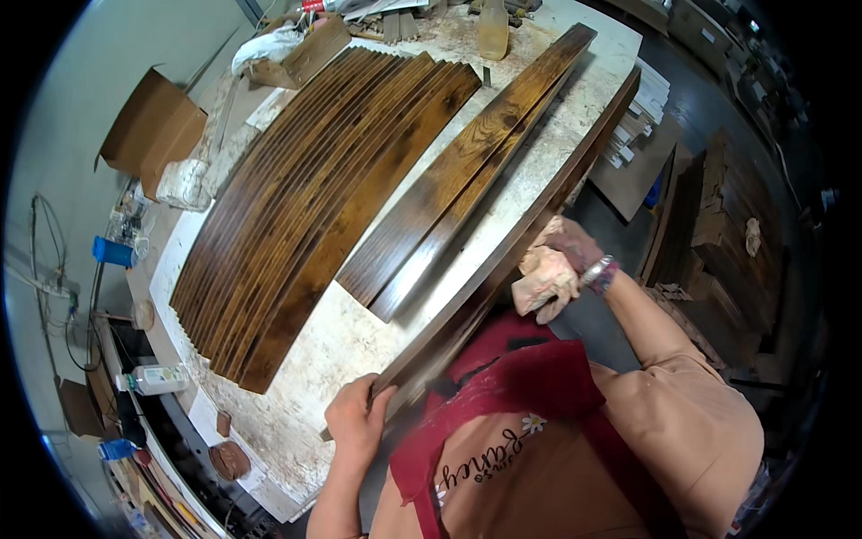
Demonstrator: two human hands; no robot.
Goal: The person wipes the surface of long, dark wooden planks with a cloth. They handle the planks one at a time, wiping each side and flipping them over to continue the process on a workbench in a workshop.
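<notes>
A long dark-stained wooden board [489, 274] stands on edge along the near side of the white worktable [310, 382]. My bare left hand [359, 415] is closed around its near left end. In my gloved right hand [575, 251] is a crumpled cream rag [546, 277], held against or close beside the board's side facing me; the exact contact is hidden. Two brown boards [476, 162] lie side by side just beyond the board. Farther left, a row of several stained boards [332, 198] sits tightly together.
A bottle of yellowish liquid [493, 31] stands at the table's far edge. Open cardboard boxes [153, 126] are at the back left. A white bottle [154, 379] and a round brown container [229, 460] are at the left. More dark boards [741, 234] are stacked at right.
</notes>
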